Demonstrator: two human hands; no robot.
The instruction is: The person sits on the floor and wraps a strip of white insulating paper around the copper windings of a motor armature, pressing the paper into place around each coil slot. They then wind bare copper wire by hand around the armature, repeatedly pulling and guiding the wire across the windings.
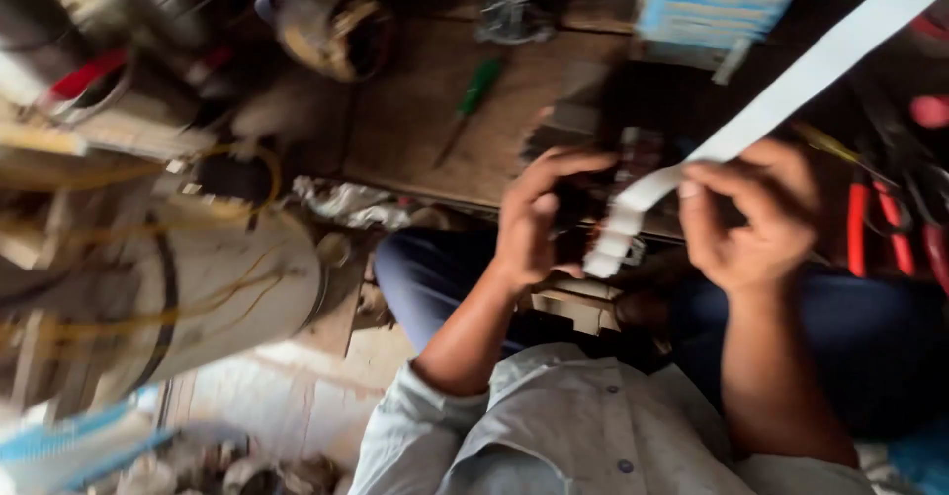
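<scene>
White strip (781, 94), pinched between both hands (643, 218)

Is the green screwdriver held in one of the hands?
No, the green screwdriver lies on the wooden board, apart from both hands; the right hand pinches a white strip.

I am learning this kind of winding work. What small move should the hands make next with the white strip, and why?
Probably the right hand should draw the white strip tight and lay one more turn on the dark part that the left hand grips. The strip's lower end already folds around that part, while its long free end runs up to the right; the blur hides finer detail.
</scene>
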